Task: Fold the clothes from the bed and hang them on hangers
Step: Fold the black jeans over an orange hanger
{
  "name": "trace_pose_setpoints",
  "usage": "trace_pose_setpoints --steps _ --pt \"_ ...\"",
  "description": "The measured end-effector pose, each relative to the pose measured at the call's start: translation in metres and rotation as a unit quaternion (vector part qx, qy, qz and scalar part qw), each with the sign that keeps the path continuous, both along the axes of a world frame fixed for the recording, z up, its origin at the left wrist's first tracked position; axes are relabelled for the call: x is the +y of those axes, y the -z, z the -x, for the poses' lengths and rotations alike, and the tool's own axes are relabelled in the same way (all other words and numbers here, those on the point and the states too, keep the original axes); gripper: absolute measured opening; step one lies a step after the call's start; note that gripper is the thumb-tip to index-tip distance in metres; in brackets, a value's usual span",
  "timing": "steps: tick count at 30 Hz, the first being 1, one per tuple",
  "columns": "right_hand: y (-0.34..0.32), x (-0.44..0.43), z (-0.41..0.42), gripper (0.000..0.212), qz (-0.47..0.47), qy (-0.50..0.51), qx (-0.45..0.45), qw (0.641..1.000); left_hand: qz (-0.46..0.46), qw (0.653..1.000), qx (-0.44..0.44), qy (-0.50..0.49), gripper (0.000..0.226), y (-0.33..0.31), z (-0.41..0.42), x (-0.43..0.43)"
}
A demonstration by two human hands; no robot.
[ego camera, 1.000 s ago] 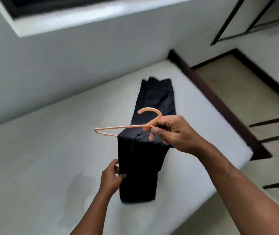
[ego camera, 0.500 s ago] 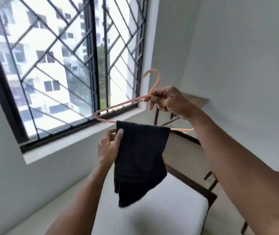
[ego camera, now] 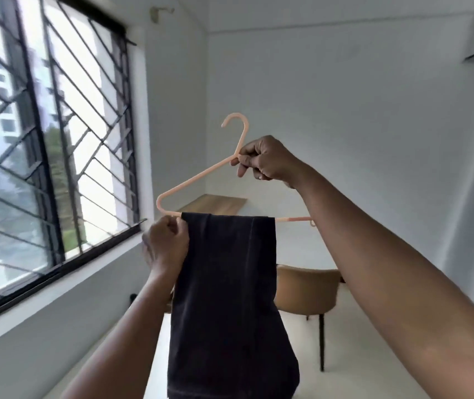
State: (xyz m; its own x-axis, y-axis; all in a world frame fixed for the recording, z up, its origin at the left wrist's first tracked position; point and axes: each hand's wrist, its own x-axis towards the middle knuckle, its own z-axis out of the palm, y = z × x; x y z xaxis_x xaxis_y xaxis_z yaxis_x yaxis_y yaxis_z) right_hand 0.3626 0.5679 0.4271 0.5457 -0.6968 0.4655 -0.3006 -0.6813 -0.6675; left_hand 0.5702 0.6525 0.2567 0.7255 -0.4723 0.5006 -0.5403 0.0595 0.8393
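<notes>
Dark folded trousers (ego camera: 230, 298) drape over the bottom bar of a peach hanger (ego camera: 201, 177), raised in front of the window (ego camera: 45, 145). Right hand (ego camera: 264, 159) pinches the hanger's neck; left hand (ego camera: 166, 246) grips the cloth's upper left edge. Both arms reach higher than half a second ago.

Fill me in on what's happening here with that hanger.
A person is hanging folded dark trousers on a peach plastic hanger. The right hand holds the hanger up by its neck, just under the hook. The left hand pinches the trousers' edge by the bottom bar, where they are draped over. A window is at left.
</notes>
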Motion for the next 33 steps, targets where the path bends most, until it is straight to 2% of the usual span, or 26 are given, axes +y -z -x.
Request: trace_pose_setpoints --steps 1,3,5,6,9,11,14,16,17,18,19,20,21,22,26,28,31,33 --pt "-0.006 0.006 0.017 0.02 -0.007 0.012 0.003 1.0 0.009 1.0 -0.021 -0.02 0.016 -0.006 0.021 0.003" --pt "-0.018 0.022 0.061 0.02 -0.012 0.042 -0.002 0.999 0.074 0.99 -0.119 -0.019 0.023 -0.013 0.076 0.011" --pt "-0.031 0.039 0.109 0.02 -0.017 0.071 -0.017 0.997 0.137 0.964 -0.211 0.089 0.034 -0.016 0.147 0.022" --pt "-0.036 0.046 0.129 0.02 -0.023 0.081 -0.025 0.996 0.137 0.947 -0.246 0.154 0.038 -0.015 0.181 0.028" --pt "-0.053 0.081 0.209 0.019 -0.02 0.132 -0.044 0.99 0.141 0.871 -0.332 0.334 0.039 -0.017 0.279 0.044" --pt "-0.061 0.101 0.255 0.02 -0.021 0.168 -0.056 0.984 0.201 0.84 -0.327 0.384 0.028 -0.029 0.311 0.046" --pt "-0.07 0.145 0.338 0.022 -0.015 0.217 -0.075 0.973 0.304 0.846 -0.257 0.355 0.02 -0.073 0.37 0.054" --pt "-0.074 0.168 0.38 0.022 -0.018 0.235 -0.084 0.968 0.285 0.877 -0.223 0.315 0.013 -0.108 0.408 0.059" --pt "-0.074 0.178 0.394 0.021 -0.023 0.238 -0.09 0.967 0.265 0.89 -0.216 0.301 0.023 -0.124 0.424 0.063" --pt "-0.08 0.21 0.436 0.021 -0.006 0.265 -0.082 0.961 0.252 0.892 -0.216 0.306 0.036 -0.143 0.474 0.078" --pt "-0.08 0.212 0.439 0.02 -0.007 0.261 -0.08 0.962 0.227 0.897 -0.243 0.29 0.043 -0.154 0.476 0.076" --pt "-0.078 0.216 0.441 0.02 -0.019 0.265 -0.081 0.961 0.207 0.899 -0.272 0.274 0.043 -0.162 0.479 0.072" --pt "-0.083 0.244 0.475 0.019 -0.004 0.286 -0.073 0.955 0.208 0.894 -0.289 0.272 0.035 -0.174 0.522 0.083" --pt "-0.082 0.252 0.483 0.019 -0.001 0.287 -0.067 0.956 0.194 0.892 -0.306 0.27 0.026 -0.177 0.53 0.082" --pt "-0.094 0.347 0.59 0.019 0.011 0.351 -0.052 0.935 0.256 0.855 -0.29 0.344 0.03 -0.193 0.662 0.13" --pt "-0.097 0.401 0.64 0.02 -0.003 0.386 -0.017 0.922 0.294 0.842 -0.255 0.374 0.028 -0.195 0.729 0.152" --pt "-0.093 0.487 0.714 0.026 -0.024 0.469 0.055 0.881 0.316 0.814 -0.226 0.432 0.029 -0.201 0.824 0.199" --pt "-0.088 0.551 0.757 0.029 -0.044 0.529 0.071 0.844 0.335 0.784 -0.205 0.48 0.029 -0.209 0.885 0.236"
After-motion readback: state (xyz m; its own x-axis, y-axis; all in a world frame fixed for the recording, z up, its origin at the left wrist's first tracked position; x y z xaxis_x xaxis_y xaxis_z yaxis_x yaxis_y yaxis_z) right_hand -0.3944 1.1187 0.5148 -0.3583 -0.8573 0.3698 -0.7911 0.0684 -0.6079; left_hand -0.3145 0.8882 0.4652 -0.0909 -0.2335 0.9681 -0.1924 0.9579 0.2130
